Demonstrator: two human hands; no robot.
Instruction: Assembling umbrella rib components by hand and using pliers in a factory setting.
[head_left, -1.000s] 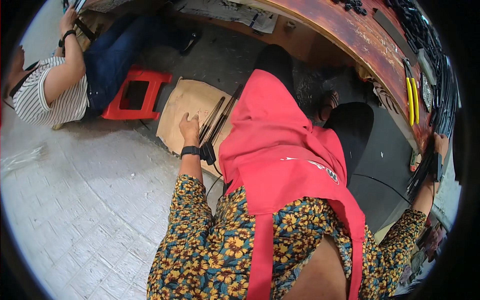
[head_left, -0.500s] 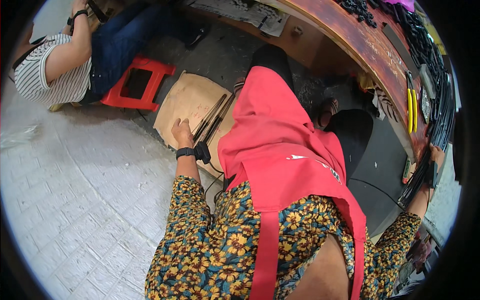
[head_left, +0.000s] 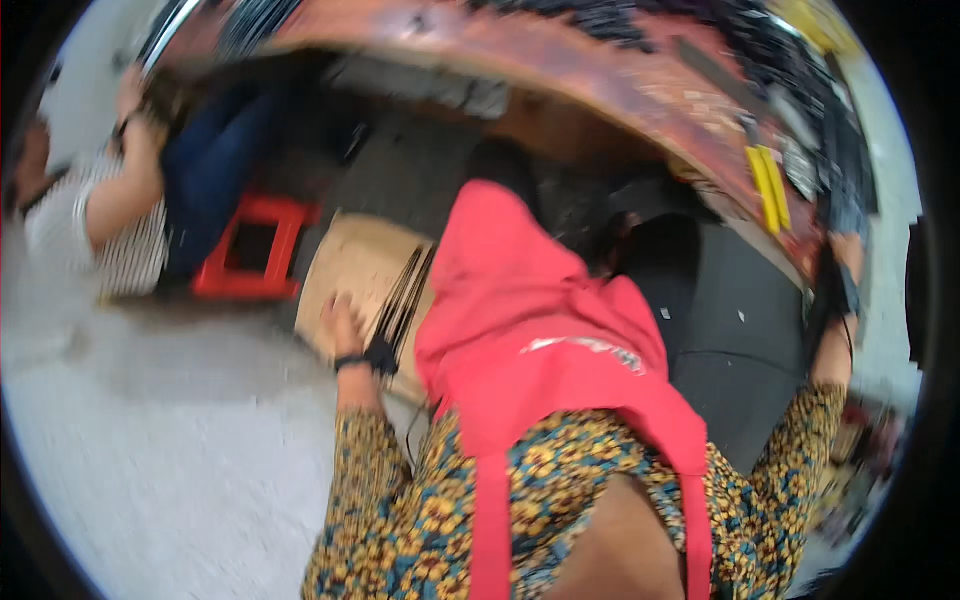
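Fingers (head_left: 347,303) of the left hand (head_left: 343,322) are stretching out loosely, gripping nothing that I'm seeing, over the sheet of cardboard (head_left: 352,248) on the left of the red apron (head_left: 545,290). Whether they are pressing on the cardboard, I can't tell from here. Thin black rods (head_left: 403,290) are lying on that cardboard, between the hand and the apron, and a small black box (head_left: 380,355) is sitting at the wrist.

Far off on the right of the apron, the right hand (head_left: 848,252) is reaching up beside the wooden table (head_left: 560,58), at the near end of a bundle of long black strands (head_left: 846,190). It is showing small and blurred, so I can't tell if its fingers are closing on any strands or just resting there.

Beyond the apron, toward that right hand, pliers with yellow handles (head_left: 768,188) are lying on the table. Well to the left of the apron, past the cardboard, a red stool (head_left: 245,285) is standing on the floor, and another person in a striped shirt (head_left: 140,235) is sitting just beside it, raising an arm.
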